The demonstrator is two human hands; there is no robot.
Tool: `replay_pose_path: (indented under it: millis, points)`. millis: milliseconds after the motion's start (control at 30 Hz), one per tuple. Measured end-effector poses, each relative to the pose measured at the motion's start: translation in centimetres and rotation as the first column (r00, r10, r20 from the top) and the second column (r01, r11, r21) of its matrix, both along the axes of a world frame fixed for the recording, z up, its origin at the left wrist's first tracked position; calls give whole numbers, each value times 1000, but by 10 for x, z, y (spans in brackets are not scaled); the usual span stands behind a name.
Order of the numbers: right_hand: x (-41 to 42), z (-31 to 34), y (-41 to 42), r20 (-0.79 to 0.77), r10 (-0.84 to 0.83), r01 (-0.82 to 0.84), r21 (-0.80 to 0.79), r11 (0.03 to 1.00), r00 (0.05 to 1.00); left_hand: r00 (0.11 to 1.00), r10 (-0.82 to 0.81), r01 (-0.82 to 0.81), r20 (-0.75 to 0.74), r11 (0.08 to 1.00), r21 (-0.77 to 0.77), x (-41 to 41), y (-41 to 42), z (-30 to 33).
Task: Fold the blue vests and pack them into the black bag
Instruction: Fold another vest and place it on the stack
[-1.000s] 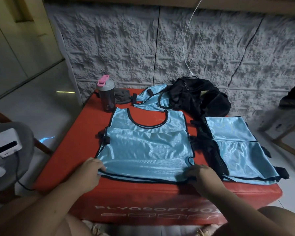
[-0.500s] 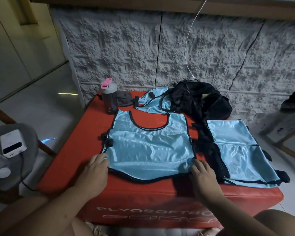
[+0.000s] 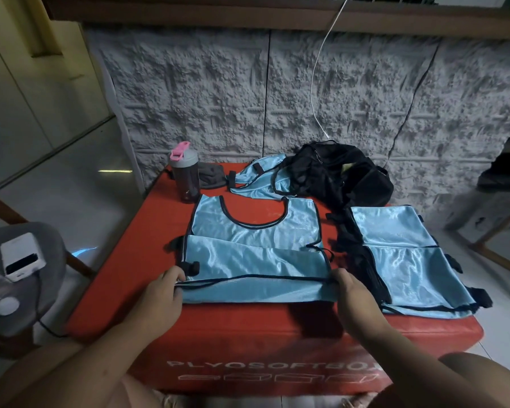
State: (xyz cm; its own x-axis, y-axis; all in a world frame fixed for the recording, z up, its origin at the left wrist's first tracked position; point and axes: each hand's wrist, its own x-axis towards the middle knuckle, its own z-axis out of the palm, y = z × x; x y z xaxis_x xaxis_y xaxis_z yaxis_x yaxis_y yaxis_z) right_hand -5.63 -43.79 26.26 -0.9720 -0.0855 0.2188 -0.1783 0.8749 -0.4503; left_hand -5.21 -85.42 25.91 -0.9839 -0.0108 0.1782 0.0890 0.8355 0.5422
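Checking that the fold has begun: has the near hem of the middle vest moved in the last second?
Yes. Both hands, left hand and right hand, have carried the hem up over the vest, away from the red box front edge toward the neckline.

Blue vest [image 3: 256,257], black bag [image 3: 336,175], red box [image 3: 248,328]

You were working in pretty dim light, facing a rough grey textured stone-look wall [image 3: 206,92] with a thin white cable [image 3: 317,92] hanging down it. A brown wooden ledge [image 3: 248,13] ran along the top. The glossy pale tiled floor [image 3: 71,184] on your left caught a streak of reflected light. Nearby sat a round grey padded stool [image 3: 46,254] holding a white rectangular power bank [image 3: 21,259].
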Motion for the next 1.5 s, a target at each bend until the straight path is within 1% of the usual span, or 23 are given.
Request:
replay_pose_path:
  millis: [133,200,300,433,567,667,733,800,933,1033,1100,1167,1233,1333,1500]
  points:
    - [-2,0,-1,118,52,-45,-57,997,992,999,31,-28,-39,997,67,-3,-2,-1]
    - [-2,2,0,120,63,-62,-17,998,991,997,63,-59,-35,994,94,-6,-5,-1]
    - [0,9,3,120,19,-17,-17,1000,993,995,103,-104,14,986,131,-9,-11,-2]
    - [1,17,6,153,-65,75,-55,996,986,995,97,-95,-16,992,80,-10,-15,-2]
    - [2,25,6,141,-103,117,-93,989,985,993,120,-120,12,970,210,-11,-14,6]
    - [3,33,9,149,-115,132,-110,985,982,994,86,-102,65,945,310,-14,-17,8]
    - [3,35,12,159,-124,145,-130,981,979,995,57,-83,85,938,337,-14,-21,7]
    - [4,40,14,145,-124,147,-156,977,982,996,41,-65,81,945,321,-13,-21,8]
    - [11,47,16,147,-129,163,-259,952,981,997,66,-71,25,952,298,-8,-18,15]
    - [13,53,20,141,-127,163,-282,945,982,1000,25,-26,10,980,196,-3,-17,18]
    - [18,59,22,146,-110,152,-321,935,983,999,23,-16,-39,986,166,3,-16,25]
    - [24,65,24,174,-78,142,-393,908,982,995,35,-19,-99,987,158,6,-17,33]
    - [29,71,25,177,-61,134,-439,888,982,992,36,-17,-123,988,155,10,-17,39]
    - [35,80,25,168,-61,132,-454,881,984,989,56,-30,-140,983,184,18,-15,52]
    - [38,105,27,104,-83,120,-429,895,991,969,111,-63,-221,975,215,29,-7,77]
